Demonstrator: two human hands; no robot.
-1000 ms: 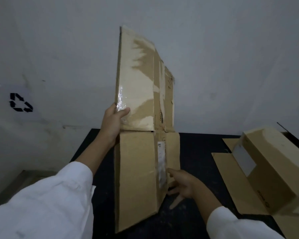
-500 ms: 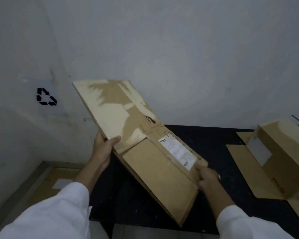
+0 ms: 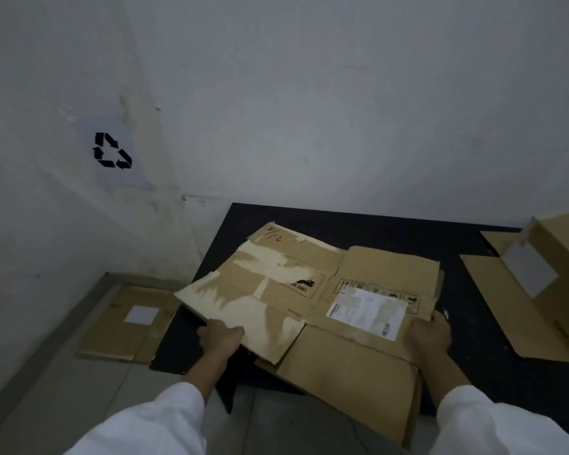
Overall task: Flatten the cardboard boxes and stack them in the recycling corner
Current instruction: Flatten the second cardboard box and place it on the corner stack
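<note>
Flattened box: brown corrugated cardboard box (image 3: pixel 326 303), collapsed flat, with torn pale patches where tape was stripped. It is held low over the black flat table surface (image 3: pixel 480 326); its near end overhangs the near edge. Whether it touches the surface cannot be told.
Shipping label: white rectangular paper label (image 3: pixel 367 311) with a barcode, on the right part of the flattened box.
Left hand: left hand (image 3: pixel 221 336) grips the near left flap edge, fingers curled round the cardboard.
Right hand: right hand (image 3: pixel 429 333) grips the right edge just beside the shipping label, fingers curled over the cardboard.
Sleeves: white, on both arms.
Floor stack: flat brown cardboard sheet (image 3: pixel 125 323) with a white square sticker, on the grey floor in the left corner, against the wall.
Wall mark: black three-arrow recycling symbol (image 3: pixel 112 155) on the white wall, above the floor stack.
Second box: brown cardboard box with open flaps (image 3: pixel 539 290), not flattened, at the right end of the table surface, well apart from the hands.
</note>
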